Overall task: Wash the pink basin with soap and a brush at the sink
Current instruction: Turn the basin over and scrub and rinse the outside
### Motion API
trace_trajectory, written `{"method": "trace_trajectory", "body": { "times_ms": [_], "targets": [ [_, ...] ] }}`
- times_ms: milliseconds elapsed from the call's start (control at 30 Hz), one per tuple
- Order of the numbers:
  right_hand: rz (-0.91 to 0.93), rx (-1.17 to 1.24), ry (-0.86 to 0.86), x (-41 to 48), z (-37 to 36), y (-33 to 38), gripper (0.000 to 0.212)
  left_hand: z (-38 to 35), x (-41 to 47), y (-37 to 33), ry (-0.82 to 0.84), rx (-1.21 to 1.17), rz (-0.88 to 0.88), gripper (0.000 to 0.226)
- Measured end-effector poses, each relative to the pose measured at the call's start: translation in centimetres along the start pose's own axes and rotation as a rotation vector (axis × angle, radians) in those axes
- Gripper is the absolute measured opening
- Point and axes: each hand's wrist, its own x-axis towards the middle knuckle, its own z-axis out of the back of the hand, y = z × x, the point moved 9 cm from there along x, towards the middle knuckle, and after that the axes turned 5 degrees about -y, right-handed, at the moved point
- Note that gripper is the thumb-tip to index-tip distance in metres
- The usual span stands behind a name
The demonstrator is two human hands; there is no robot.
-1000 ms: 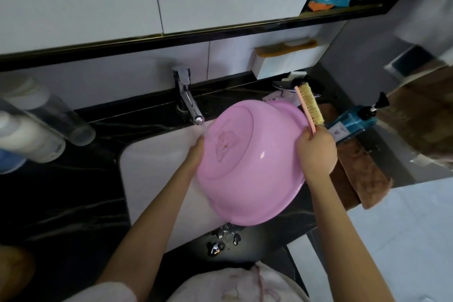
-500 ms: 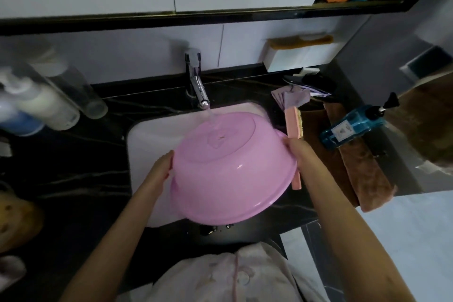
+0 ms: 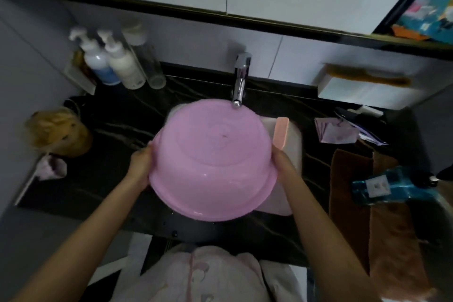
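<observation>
Head view: the pink basin point(image 3: 210, 162) is held upside down over the white sink point(image 3: 295, 144), its base facing up and its far edge just under the spout of the faucet point(image 3: 240, 81); the placement looks meant to let water run over the outside of the bowl, though no stream can be made out in the blur. The left hand point(image 3: 141, 167) clamps the rim on its side, fingers curled under the lip; the right hand point(image 3: 282, 163) braces the opposite side, so the bowl hangs between both hands rather than resting on anything. The brush point(image 3: 280, 132) stands up out of the right hand, its pink back showing, just beside the basin wall; it seems gripped there so that hand can steady the bowl without setting the tool down; how the fingers lie round the handle is hidden. On the dark desk point(image 3: 110, 135) two pump bottles point(image 3: 115, 64) stand at the back left, well apart from the sink; a blue bottle point(image 3: 392, 187) lies on a brown towel point(image 3: 348, 193) to the right. Judging by the pose, this is a rinse of the underside.
</observation>
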Motion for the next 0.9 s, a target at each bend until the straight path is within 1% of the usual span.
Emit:
{"method": "trace_trajectory", "body": {
  "times_ms": [33, 100, 167, 233, 300, 367, 433, 467, 533, 633, 667, 767, 833, 900],
  "targets": [
    [0.042, -0.003, 0.038, -0.1, -1.1, 0.6, 0.074, 0.9, -0.3, -0.4, -0.067, -0.025, -0.015, 0.02],
    [0.115, -0.014, 0.065, 0.6, -2.8, 1.3, 0.059, 2.2, -1.8, -1.3, -0.157, -0.066, -0.033, 0.016],
    [0.145, 0.006, 0.078, 1.8, -4.0, 1.4, 0.06, 3.2, -3.0, -1.9, -0.202, -0.12, -0.032, 0.014],
    [0.135, 0.042, 0.099, 2.7, -5.4, 1.1, 0.06, 3.6, -4.2, -2.6, -0.2, -0.164, -0.045, 0.011],
    [0.126, 0.099, 0.114, 3.5, -6.6, 0.9, 0.054, 4.0, -5.0, -3.0, -0.206, -0.211, -0.057, 0.011],
    [0.101, 0.149, 0.155, 4.3, -7.9, 0.7, 0.039, 4.4, -5.6, -3.4, -0.241, -0.237, -0.092, 0.016],
    [0.1, 0.201, 0.192, 4.7, -8.9, 0.8, 0.02, 4.6, -5.9, -4.2, -0.267, -0.189, -0.146, 0.02],
    [0.105, 0.218, 0.224, 4.9, -9.3, 1.0, 0.017, 4.7, -5.9, -4.5, -0.284, -0.168, -0.169, 0.022],
    [0.126, 0.239, 0.26, 5.0, -9.8, 1.3, 0.016, 4.6, -6.0, -4.9, -0.316, -0.145, -0.194, 0.023],
    [0.177, 0.228, 0.244, 4.6, -9.1, 1.8, 0.011, 4.6, -5.7, -4.9, -0.34, -0.131, -0.196, 0.023],
    [0.192, 0.201, 0.21, 4.3, -8.3, 1.9, 0.011, 4.5, -5.6, -4.8, -0.34, -0.116, -0.185, 0.024],
    [0.271, 0.132, 0.115, 4.3, -6.6, 2.4, 0.024, 3.8, -4.8, -4.9, -0.326, -0.076, -0.151, 0.025],
    [0.34, 0.045, 0.066, 4.0, -5.7, 2.9, 0.023, 3.4, -4.4, -4.9, -0.304, -0.066, -0.12, 0.023],
    [0.406, -0.073, 0.014, 3.8, -5.0, 3.6, 0.03, 3.2, -3.9, -4.4, -0.277, -0.051, -0.091, 0.022]
  ]
}}
